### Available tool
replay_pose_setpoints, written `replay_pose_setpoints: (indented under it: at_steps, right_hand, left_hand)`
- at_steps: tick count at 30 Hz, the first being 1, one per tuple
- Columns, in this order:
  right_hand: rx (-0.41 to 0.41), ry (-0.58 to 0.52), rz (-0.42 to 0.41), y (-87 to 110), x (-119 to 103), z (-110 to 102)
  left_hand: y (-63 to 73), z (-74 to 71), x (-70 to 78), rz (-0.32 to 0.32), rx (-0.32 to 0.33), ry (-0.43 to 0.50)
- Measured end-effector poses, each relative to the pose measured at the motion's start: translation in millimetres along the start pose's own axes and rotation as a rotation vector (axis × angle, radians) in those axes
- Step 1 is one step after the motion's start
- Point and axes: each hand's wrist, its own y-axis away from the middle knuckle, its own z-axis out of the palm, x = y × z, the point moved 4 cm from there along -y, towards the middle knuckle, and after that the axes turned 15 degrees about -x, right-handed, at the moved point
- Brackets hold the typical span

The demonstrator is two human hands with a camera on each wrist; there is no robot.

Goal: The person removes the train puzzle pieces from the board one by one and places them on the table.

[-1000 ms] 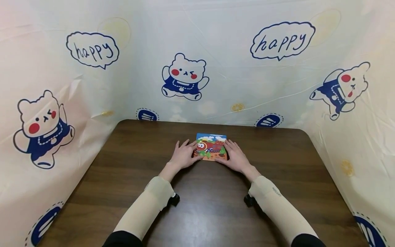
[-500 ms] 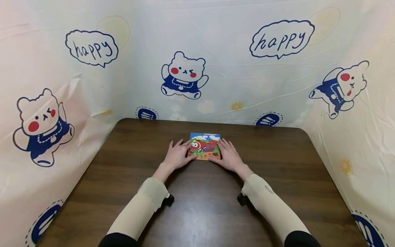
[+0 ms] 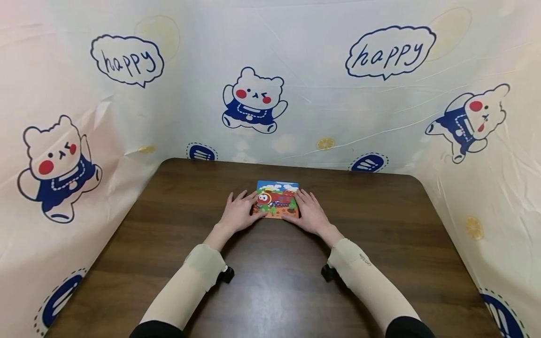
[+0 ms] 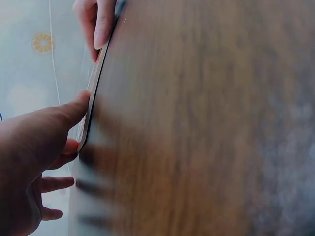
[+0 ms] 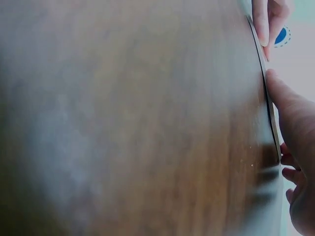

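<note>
Because the board (image 3: 277, 201) looks flat on the desk (image 3: 270, 277), upper centre of the head view, both hands can hold it by its sides. Left hand (image 3: 238, 213) at its left edge, right hand (image 3: 311, 214) at its right; fingers of both grasp the board, thumbs against the near edge, some left fingertips clear of it in the left wrist view. Matched grip probably meant to keep it square and steady. Picture faces up, middle unblocked since hands stick to edges. Printed backdrop (image 3: 313, 108) fills the top.
</note>
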Motion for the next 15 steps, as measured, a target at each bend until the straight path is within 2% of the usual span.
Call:
replay_pose_setpoints:
  at_steps: [8,15]
  right_hand:
    - [0.011,0.012,-0.014,0.6,-5.4,0.2]
    - [-0.001,0.031,-0.014,-0.2,-8.7,1.1]
  left_hand:
    - [4.5,-3.5,-2.7,0.001,-0.001,-0.007]
    - [7.2,-5.2,-3.8,0.012,0.004,0.024]
